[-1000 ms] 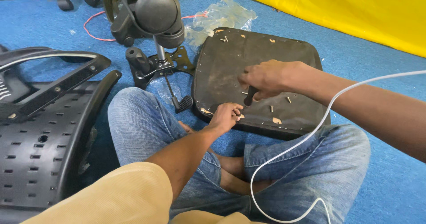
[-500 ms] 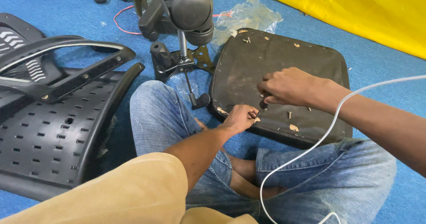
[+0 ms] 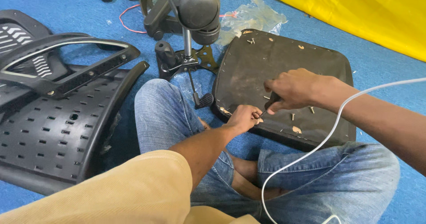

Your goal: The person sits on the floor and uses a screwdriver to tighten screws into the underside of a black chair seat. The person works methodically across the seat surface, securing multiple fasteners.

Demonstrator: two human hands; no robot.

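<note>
two hands [image 3: 243,117], one seat base [image 3: 284,64], one white cable [image 3: 310,150], one plastic chair back [image 3: 49,130]

My jeans [image 3: 168,113] are faded blue, my sleeve [image 3: 133,193] tan. The seat base [image 3: 275,68] is dull black, the perforated chair back [image 3: 49,130] black, the carpet [image 3: 88,11] blue, the sheet [image 3: 355,11] yellow, the cable [image 3: 310,153] white.

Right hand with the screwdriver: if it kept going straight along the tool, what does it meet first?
The right hand drives the screwdriver down-left, so it would probably meet the left hand's fingertips first, at the near edge of the black seat base. Depth is unclear.
</note>
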